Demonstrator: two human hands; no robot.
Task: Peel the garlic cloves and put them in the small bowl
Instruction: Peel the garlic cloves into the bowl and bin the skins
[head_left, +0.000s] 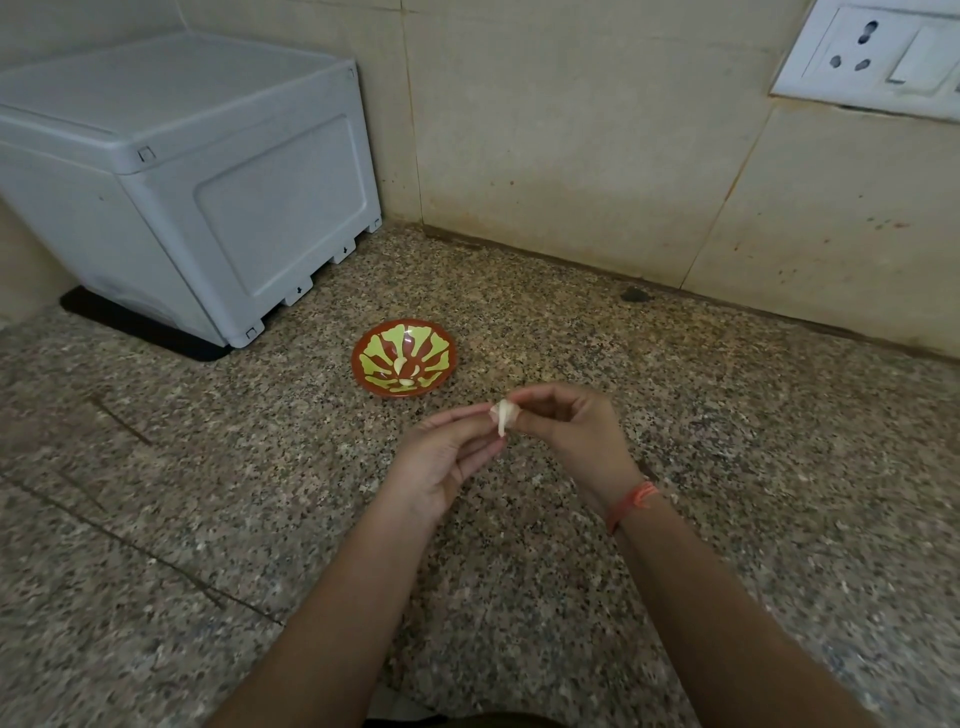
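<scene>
A small red bowl (441, 358) with a green leaf pattern stands on the granite counter, with three peeled garlic cloves (404, 368) lying inside it. In front of the bowl, above the counter, a pale garlic clove (505, 420) with loose papery skin is held between both hands. My left hand (447, 462) pinches its lower end with thumb and fingertips. My right hand (571, 431) pinches its upper side, fingers curled; an orange thread is tied round that wrist.
A grey plastic box (208, 171) on a black mat fills the back left corner. The tiled wall (571, 156) runs behind the counter, with a white socket plate (883, 52) at upper right. Speckled granite counter (727, 415) spreads around the hands.
</scene>
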